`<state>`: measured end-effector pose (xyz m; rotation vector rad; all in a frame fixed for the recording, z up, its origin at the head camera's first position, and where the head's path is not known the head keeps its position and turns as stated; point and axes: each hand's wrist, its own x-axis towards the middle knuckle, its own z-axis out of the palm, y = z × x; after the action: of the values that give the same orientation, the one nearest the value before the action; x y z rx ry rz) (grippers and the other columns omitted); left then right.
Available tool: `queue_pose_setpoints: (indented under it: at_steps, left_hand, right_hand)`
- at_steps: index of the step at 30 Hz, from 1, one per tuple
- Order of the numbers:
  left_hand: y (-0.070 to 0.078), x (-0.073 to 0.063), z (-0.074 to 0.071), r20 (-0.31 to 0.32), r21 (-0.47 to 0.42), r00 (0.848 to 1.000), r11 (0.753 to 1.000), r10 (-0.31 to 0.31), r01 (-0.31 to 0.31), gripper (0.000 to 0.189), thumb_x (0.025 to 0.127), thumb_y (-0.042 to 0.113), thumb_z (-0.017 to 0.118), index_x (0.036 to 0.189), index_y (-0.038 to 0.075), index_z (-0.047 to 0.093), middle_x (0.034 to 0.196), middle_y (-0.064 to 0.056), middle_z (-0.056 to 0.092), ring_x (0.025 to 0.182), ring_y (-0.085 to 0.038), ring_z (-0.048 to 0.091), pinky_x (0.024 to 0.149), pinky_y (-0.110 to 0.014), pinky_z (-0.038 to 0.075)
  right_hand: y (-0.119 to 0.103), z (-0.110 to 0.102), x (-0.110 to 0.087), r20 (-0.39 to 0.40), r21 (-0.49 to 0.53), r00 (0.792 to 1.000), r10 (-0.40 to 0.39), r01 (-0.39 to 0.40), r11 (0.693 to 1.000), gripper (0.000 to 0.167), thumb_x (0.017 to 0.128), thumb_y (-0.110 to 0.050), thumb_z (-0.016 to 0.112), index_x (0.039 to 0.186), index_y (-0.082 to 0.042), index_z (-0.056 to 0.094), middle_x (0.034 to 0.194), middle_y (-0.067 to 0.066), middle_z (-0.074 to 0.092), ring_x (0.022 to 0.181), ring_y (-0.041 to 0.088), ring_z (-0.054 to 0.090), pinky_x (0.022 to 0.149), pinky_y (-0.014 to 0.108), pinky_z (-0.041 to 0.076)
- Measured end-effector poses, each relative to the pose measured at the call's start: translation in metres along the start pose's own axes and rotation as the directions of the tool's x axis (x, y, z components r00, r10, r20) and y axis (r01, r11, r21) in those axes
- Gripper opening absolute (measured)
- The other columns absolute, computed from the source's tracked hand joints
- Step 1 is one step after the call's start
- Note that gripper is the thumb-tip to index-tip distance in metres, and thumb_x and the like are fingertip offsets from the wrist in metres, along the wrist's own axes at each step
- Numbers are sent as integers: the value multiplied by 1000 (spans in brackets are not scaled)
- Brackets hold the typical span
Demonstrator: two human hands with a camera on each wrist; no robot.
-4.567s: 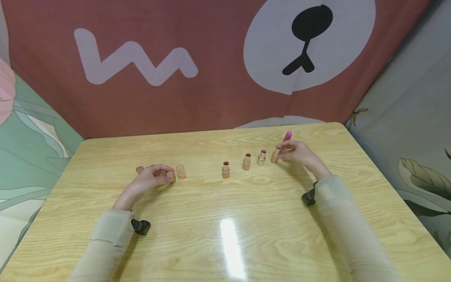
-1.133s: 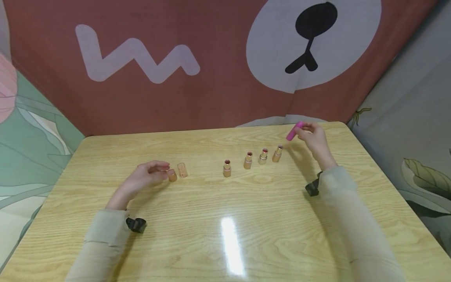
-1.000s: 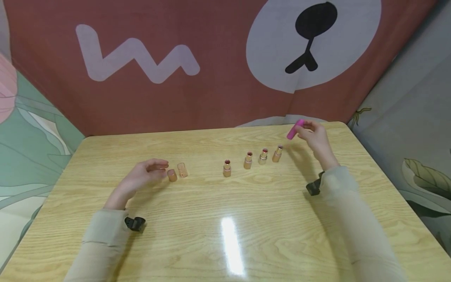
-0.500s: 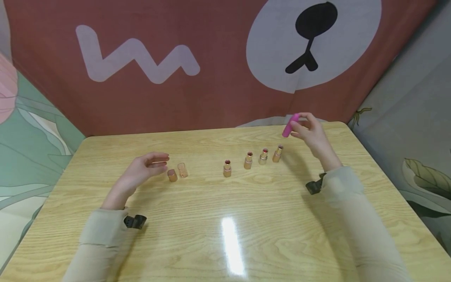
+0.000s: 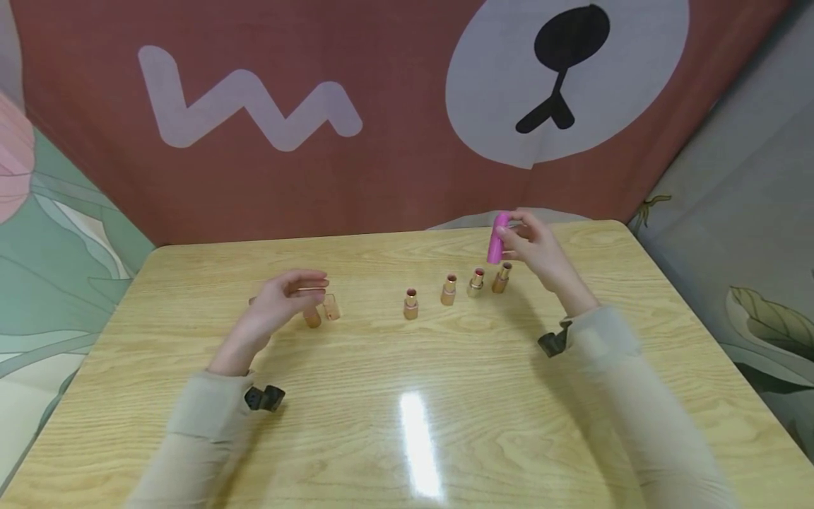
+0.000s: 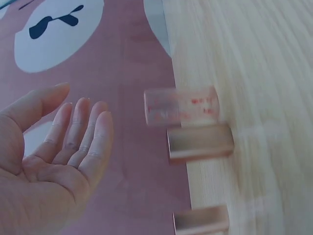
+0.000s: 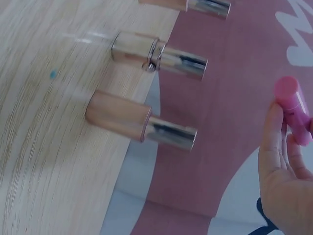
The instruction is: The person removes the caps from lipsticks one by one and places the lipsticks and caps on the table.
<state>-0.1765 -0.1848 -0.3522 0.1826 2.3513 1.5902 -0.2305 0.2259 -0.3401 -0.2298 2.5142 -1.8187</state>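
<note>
My right hand point(image 5: 537, 254) pinches a pink lip balm tube point(image 5: 498, 239) between thumb and fingers, held upright above the table's back edge. In the right wrist view the pink tube's round end faces the camera. Below it, several uncapped lipsticks stand in a row, among them a rose-gold one point(image 5: 501, 279), a paler gold one point(image 5: 475, 284) and a leftmost one point(image 5: 410, 306). My left hand point(image 5: 280, 304), fingers relaxed and holding nothing, hovers by a clear cap point(image 6: 182, 106) and a rose-gold cap point(image 6: 201, 142). Another cap point(image 6: 201, 220) is mostly hidden by that hand in the head view.
A wooden table point(image 5: 356, 396) carries everything, with a bright light reflection near its front. Behind rises a reddish-brown cloth point(image 5: 394, 177) printed with a bear face. Patterned cloths hang at the left and right. Black wrist cameras point(image 5: 553, 341) sit at both cuffs.
My right hand took up the pink tube from behind the rightmost lipstick and has lately moved left with it. The left hand let go of the rose-gold cap, lifted, and shifted right.
</note>
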Motion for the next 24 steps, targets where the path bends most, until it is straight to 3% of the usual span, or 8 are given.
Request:
queue_pose_setpoints:
  at_steps: [2,4,7,9,11,14,18,24]
  left_hand:
    - [1,2,4,0,-15,1000,1000,6,-6,49,95,16,60,139,3,45,140,-22,50,100,8,58,114,-34,33]
    - [2,5,10,5,-29,1000,999,18,-17,48,94,15,60,138,2,45,139,-22,50,98,9,58,116,-43,30]
    - [4,9,17,7,-28,999,999,36,-36,47,94,15,60,137,1,47,137,-23,52,101,5,59,110,-32,38]
    - [6,11,21,11,-35,999,999,42,-42,47,94,15,60,137,2,47,137,-21,52,107,-2,59,97,-26,49]
    - [8,13,24,6,-44,999,998,48,-47,47,95,18,60,137,3,47,137,-20,52,113,-10,59,94,-19,49]
    - [11,16,29,-13,-71,999,997,38,-39,45,95,20,60,137,7,49,137,-16,53,117,-16,58,96,-20,49]
    - [15,22,37,-35,-108,999,994,28,-32,43,94,20,61,135,10,51,136,-15,55,116,-16,59,98,-25,50]
    - [20,28,48,-23,-144,998,988,50,-53,44,94,15,60,136,7,50,137,-19,53,119,-21,57,102,-32,48]
  right_hand:
    - [-2,3,-1,25,-21,1000,5,-5,1000,42,99,-26,52,131,0,43,95,-7,57,79,-1,63,74,19,56]
    - [-4,6,-3,53,-52,999,12,-9,999,44,99,-26,51,133,1,43,96,-6,58,79,-1,62,74,19,55]
    - [-7,10,-5,95,-92,995,13,-4,996,43,100,-24,49,135,1,43,101,3,60,80,-2,62,75,19,54]
    - [-8,13,-6,124,-107,992,9,4,994,43,101,-20,48,137,2,42,106,12,60,80,-4,62,75,18,54]
    - [-9,16,-7,151,-101,988,-4,19,995,42,101,-16,46,138,4,41,111,24,59,80,-4,62,76,17,54]
    - [-10,21,-8,190,-87,982,-9,26,996,43,101,-12,46,139,5,39,117,33,56,79,-4,62,72,17,53]
    - [-12,27,-9,227,-119,974,-6,33,992,45,99,-9,48,141,2,38,120,30,56,85,1,61,68,19,51]
    - [-16,36,-11,276,-144,961,11,30,989,49,96,-7,51,144,-5,38,128,24,52,105,22,60,69,22,49]
